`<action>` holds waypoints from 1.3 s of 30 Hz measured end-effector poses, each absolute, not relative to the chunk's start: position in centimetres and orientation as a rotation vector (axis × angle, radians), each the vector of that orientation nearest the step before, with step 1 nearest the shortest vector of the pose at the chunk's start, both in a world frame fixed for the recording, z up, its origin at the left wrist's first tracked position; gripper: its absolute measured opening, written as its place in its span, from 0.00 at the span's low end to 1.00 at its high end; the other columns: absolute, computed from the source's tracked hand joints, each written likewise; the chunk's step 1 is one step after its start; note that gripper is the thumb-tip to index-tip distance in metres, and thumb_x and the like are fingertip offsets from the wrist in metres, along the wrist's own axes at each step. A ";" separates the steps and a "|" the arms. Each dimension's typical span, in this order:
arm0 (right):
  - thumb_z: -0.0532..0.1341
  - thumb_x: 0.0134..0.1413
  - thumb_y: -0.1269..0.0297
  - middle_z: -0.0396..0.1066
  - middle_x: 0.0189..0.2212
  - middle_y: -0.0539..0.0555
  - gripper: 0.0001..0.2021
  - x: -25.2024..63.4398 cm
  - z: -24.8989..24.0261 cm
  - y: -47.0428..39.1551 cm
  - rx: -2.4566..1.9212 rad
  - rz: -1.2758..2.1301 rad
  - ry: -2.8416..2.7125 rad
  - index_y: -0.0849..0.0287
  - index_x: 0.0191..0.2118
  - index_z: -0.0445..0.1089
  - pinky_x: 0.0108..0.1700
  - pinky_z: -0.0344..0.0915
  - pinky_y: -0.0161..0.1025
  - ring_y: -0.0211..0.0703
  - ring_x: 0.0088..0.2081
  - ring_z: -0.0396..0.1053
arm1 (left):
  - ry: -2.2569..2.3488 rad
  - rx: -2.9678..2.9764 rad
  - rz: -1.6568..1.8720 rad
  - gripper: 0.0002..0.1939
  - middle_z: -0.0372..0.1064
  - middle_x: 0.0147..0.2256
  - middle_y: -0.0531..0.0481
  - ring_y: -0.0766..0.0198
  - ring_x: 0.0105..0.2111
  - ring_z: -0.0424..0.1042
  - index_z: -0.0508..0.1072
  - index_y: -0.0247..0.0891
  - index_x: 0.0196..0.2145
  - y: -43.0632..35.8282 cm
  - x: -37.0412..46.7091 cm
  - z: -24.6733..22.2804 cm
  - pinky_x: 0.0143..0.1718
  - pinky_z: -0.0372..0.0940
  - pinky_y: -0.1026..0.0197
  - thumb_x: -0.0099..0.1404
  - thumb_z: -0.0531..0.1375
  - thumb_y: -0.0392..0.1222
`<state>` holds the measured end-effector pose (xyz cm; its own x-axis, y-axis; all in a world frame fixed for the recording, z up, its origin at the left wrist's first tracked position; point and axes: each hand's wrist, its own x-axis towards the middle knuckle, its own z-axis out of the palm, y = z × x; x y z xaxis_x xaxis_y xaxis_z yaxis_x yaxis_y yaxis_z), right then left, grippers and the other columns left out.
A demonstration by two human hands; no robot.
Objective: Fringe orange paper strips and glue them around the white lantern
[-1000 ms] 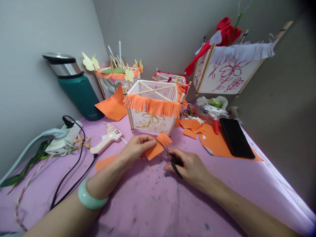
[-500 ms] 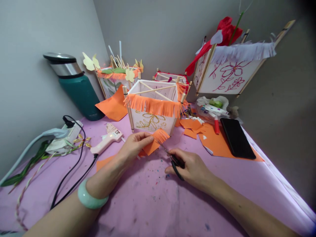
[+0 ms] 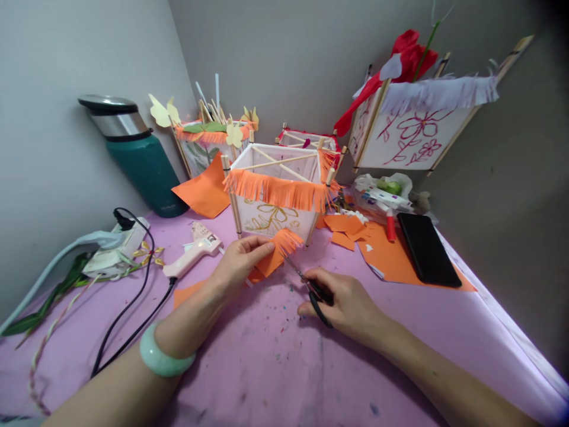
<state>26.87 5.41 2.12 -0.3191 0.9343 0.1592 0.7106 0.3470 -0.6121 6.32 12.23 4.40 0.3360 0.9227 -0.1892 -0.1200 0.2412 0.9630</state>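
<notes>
An orange paper strip [image 3: 272, 261] is pinched between the thumb and fingers of my left hand [image 3: 242, 261]; its upper right end is cut into a fringe. My right hand [image 3: 349, 299] holds black-handled scissors [image 3: 319, 299], whose blade tips are at the fringed edge of the paper. Just beyond my hands stands a stick-framed lantern [image 3: 271, 216] with white sides, a gold flower drawing and orange fringe along its top. My left wrist wears a pale green bangle.
At left are a pink glue gun [image 3: 193, 255], a power strip [image 3: 116, 246] with cables and a teal bottle [image 3: 144, 172]. Orange scraps [image 3: 344, 224], a phone [image 3: 427, 249] and a red marker [image 3: 390, 226] lie right. More lanterns [image 3: 411, 133] stand behind.
The fringed paper in my left hand has shifted slightly left and up, and its cut strips spread more. The scissors' blades look a little further apart.
</notes>
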 end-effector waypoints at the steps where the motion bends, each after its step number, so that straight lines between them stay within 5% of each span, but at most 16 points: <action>1: 0.66 0.49 0.52 0.66 0.24 0.46 0.17 26.9 2.1 5.4 -1.430 0.607 -2.125 0.58 0.41 0.68 0.28 0.56 0.31 0.35 0.25 0.60 | 0.958 1.072 0.889 0.09 0.71 0.22 0.54 0.71 0.20 0.67 0.74 0.36 0.31 12.2 6.3 4.4 0.22 0.59 0.68 0.55 0.65 0.44; 39: 0.64 0.52 0.51 0.63 0.22 0.44 0.14 27.0 1.4 5.6 -1.437 0.528 -2.136 0.57 0.35 0.68 0.26 0.55 0.30 0.34 0.23 0.58 | 0.968 1.111 0.858 0.13 0.68 0.22 0.54 0.71 0.20 0.65 0.74 0.35 0.31 12.0 6.6 4.4 0.21 0.56 0.68 0.53 0.66 0.47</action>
